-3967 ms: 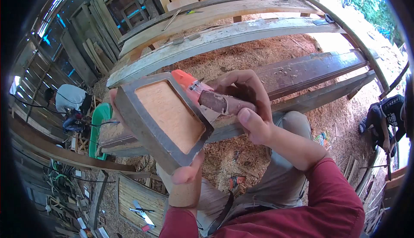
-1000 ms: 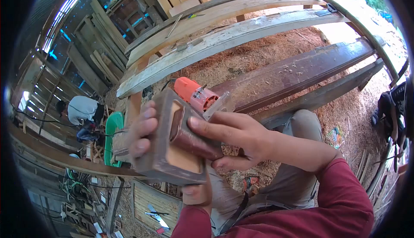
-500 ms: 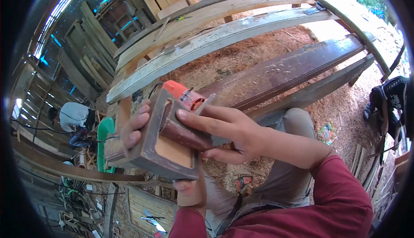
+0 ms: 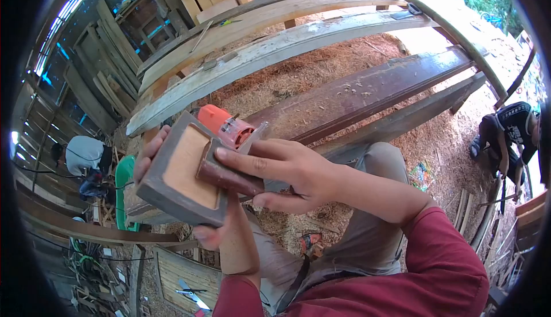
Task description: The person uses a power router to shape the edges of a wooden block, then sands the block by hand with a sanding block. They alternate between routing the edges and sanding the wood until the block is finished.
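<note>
- Workpiece: a tapered wooden piece (image 4: 155,186) with a dark raised border and a pale recessed panel (image 4: 185,159). It is held up in front of the person's torso, tilted, with the recessed face turned toward the camera.
- Left hand (image 4: 225,228): grips the workpiece from beneath. The fingers wrap the far left edge; the thumb shows at the lower corner. The palm is mostly hidden.
- Right hand (image 4: 295,173): grips a brown rounded block (image 4: 229,177) between the extended fingers above and the thumb below.
- Block position: it lies across the right part of the recessed face. One end is over the pale panel; the other extends past the right border. The exact line of contact cannot be determined.
- Power tool: an orange power tool (image 4: 218,123) is located just beyond the workpiece, partly covered by it and by the right hand.
- Supports: a brown board (image 4: 356,103) with scattered shavings on top extends away to the right. A pale board (image 4: 287,46) runs farther back.
- Floor: wood shavings (image 4: 373,67) cover the ground. An orange-and-black tool (image 4: 311,242) lies between the person's legs.
- Surroundings: a person in a white shirt (image 4: 85,155) is bent over at the left, near a green object (image 4: 123,193). Another person in dark clothing (image 4: 512,125) is at the right edge.
</note>
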`<move>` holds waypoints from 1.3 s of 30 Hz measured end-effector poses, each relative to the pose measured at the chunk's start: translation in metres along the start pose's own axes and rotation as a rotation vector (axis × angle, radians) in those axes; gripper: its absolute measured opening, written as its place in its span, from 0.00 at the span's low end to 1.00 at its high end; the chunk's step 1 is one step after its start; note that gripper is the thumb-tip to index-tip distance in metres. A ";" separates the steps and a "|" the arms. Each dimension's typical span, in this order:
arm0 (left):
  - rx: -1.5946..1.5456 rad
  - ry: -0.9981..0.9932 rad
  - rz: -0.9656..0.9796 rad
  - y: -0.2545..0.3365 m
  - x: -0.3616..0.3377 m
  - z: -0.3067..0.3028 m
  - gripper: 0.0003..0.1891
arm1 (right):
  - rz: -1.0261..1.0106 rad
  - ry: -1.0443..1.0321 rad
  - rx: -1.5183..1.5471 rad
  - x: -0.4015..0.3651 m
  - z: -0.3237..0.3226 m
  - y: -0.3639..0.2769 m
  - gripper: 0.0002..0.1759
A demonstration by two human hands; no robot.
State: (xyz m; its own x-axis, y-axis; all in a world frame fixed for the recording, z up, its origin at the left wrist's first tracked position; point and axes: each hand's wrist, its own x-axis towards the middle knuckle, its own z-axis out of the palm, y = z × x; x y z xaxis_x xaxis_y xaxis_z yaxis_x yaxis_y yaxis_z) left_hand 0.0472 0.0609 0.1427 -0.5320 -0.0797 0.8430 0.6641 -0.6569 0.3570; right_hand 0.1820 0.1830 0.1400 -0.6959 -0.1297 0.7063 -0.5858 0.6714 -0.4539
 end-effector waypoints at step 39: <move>0.004 -0.007 -0.280 0.017 -0.021 0.021 0.57 | -0.069 0.128 -0.055 0.002 -0.013 -0.001 0.42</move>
State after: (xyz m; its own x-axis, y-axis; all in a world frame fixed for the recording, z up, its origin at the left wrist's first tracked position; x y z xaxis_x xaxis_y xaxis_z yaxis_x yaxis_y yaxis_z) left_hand 0.0802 0.0670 0.1396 -0.6917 0.1099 0.7138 0.4938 -0.6492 0.5785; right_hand 0.1866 0.1912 0.1492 -0.5939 -0.0855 0.8000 -0.6046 0.7035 -0.3736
